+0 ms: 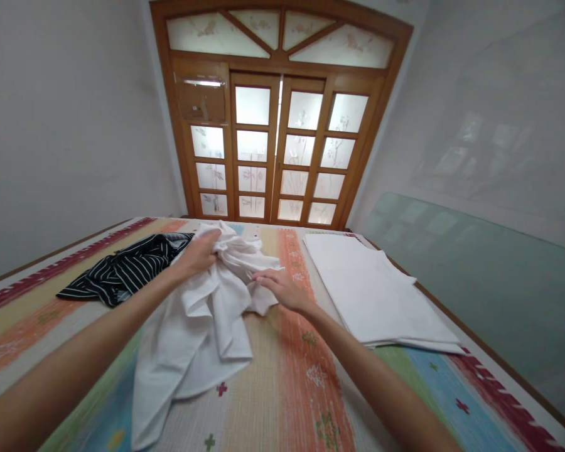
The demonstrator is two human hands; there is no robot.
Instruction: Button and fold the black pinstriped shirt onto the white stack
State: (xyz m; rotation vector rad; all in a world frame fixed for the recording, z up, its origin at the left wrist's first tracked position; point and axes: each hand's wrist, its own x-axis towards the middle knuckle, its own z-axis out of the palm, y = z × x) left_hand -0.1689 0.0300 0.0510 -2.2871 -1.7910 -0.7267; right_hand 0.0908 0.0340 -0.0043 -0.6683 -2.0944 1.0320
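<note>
A crumpled white cloth garment (216, 301) lies bunched over the middle of the bed, its lower part trailing toward me. Its exact kind is hidden by the folds. My left hand (201, 252) is closed on the gathered top of it. At the right side of the bundle, my right hand (280, 285) has its thumb and fingers together at the fabric's edge, pinching it. Beside my left forearm rests a black garment with white stripes (132, 267), loosely heaped.
Flat folded white cloths (371, 292) are stacked at the right. A striped, patterned bedspread (254, 402) covers the surface. Along the right side stands a pale green panel (480, 270) against the wall. Wooden doors with glass panes (277, 144) close off the far end.
</note>
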